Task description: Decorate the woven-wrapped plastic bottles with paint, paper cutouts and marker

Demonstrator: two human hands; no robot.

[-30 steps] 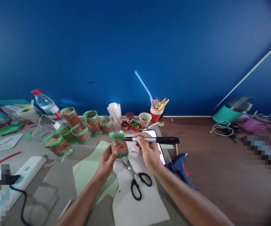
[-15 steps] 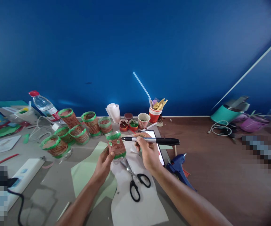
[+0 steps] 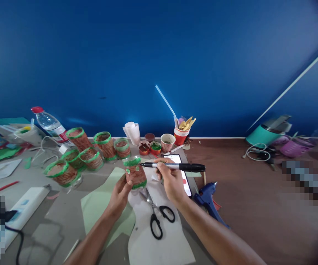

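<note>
My left hand [image 3: 122, 191] is closed round the lower left of a small clear cup [image 3: 136, 177] painted brown with green bands, which has two small pale green dots on its front. My right hand [image 3: 170, 179] grips a black and silver marker [image 3: 185, 167]; its dark tip points left, at the cup's upper right side. Whether the tip touches the cup I cannot tell. Under the cup, black-handled scissors [image 3: 156, 217] lie on white paper [image 3: 161, 250]. Pale green paper [image 3: 96, 206] lies beneath my left forearm.
Several painted cups [image 3: 103, 145] and a bottle [image 3: 49, 123] stand at the back left. Behind my right hand are paint pots [image 3: 155, 148], a phone [image 3: 187, 186] and a cup of wooden utensils [image 3: 181, 136]. A blue glue gun [image 3: 208, 198] lies right.
The marker tip has shifted slightly left and down relative to the cup, nearer its front. The whole view has moved slightly. Both hands keep their holds.
</note>
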